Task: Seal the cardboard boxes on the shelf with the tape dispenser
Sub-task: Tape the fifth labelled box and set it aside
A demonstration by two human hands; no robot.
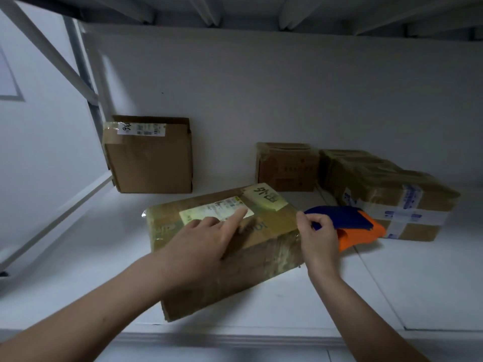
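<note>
A white metal shelf (78, 257) is seen from above through a head-worn camera. A flat brown cardboard box wrapped in glossy clear tape (269, 239) lies slantwise near the front edge, with a white shipping label (209, 209) on its top. The left hand (206, 239) is laid on the lid, forefinger stretched out and pressed onto the label, with nothing gripped. The right hand (318, 233) is closed around a blue and orange plastic tape dispenser (347, 218), held just beside the box's right top edge. Whether tape is already stuck down there cannot be made out.

For a clean seal, the lid should be pinned firmly by the left hand while the dispenser is drawn flat and steadily across the top, with the fingers moved clear of the tape's path.

Further back are an upright brown carton (151, 163), a small brown carton (287, 168) and a taped brown parcel (386, 199).
</note>
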